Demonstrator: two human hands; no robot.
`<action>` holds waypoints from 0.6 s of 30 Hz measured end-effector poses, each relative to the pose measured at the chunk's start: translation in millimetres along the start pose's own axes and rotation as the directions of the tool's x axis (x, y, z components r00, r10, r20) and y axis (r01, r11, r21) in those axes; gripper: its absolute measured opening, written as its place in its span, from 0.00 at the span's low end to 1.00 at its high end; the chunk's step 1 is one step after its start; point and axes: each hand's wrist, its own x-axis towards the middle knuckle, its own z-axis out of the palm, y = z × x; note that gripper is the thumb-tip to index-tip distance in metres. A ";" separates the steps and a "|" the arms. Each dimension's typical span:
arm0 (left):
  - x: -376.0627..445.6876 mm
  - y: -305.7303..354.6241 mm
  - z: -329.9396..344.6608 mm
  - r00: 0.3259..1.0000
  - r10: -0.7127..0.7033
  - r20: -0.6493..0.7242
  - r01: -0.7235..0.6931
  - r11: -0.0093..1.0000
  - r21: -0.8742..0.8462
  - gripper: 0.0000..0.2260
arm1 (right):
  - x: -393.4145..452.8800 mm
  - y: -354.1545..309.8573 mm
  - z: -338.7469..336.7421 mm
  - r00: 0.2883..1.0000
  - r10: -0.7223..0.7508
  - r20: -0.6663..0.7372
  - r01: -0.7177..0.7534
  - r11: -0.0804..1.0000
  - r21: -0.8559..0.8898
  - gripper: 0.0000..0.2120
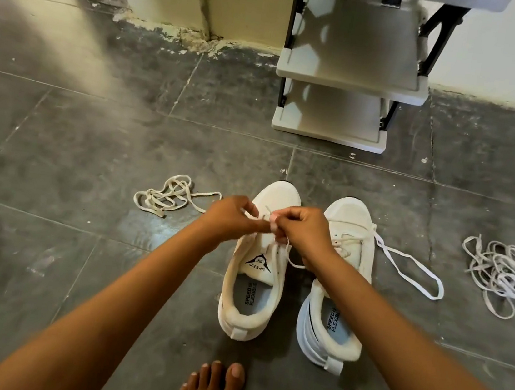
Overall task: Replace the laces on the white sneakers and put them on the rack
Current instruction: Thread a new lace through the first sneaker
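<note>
1. We are mid-lacing: our left hand (pixel 234 214) and right hand (pixel 300 230) both pinch the lace (pixel 288 258) over the left sneaker (pixel 251 295), on the floor (pixel 60 142) before the rack (pixel 350 76).
2. The right sneaker (pixel 347 239) stands beside it – its lace trails loose.
3. Next, we judge – thread the following eyelet, keeping tension even.

Only 1 view: a wide-angle camera worn on the head, tilted forward and steeply down at the grey tiled floor (pixel 61 136). It sits close above both forearms, which reach in from the bottom edge. The person's bare toes (pixel 214 385) show at the bottom, the rack (pixel 349 82) against the wall at top.
</note>
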 end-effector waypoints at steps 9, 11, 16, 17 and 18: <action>13.0 -14.8 11.3 0.965 0.216 -0.148 -0.161 0.935 0.317 0.12 | 10.2 12.5 14.7 0.999 -0.038 -0.031 0.032 0.983 -0.181 0.13; 14.7 -18.9 9.9 0.965 0.220 -0.141 -0.184 0.956 0.229 0.12 | 11.0 15.5 17.1 0.998 -0.055 -0.043 0.044 0.971 -0.234 0.13; 17.5 -25.4 4.0 0.991 0.107 -0.078 -0.113 0.991 -0.072 0.17 | 11.3 16.0 22.7 0.987 -0.142 -0.075 0.098 0.905 -0.413 0.08; 17.5 -25.9 3.2 0.994 0.091 -0.054 -0.097 0.989 -0.108 0.17 | 11.6 15.9 23.2 0.986 -0.150 -0.073 0.103 0.894 -0.437 0.08; 17.8 -26.2 2.7 0.996 0.082 -0.038 -0.086 0.987 -0.135 0.16 | 11.9 15.7 23.1 0.986 -0.154 -0.070 0.106 0.884 -0.455 0.08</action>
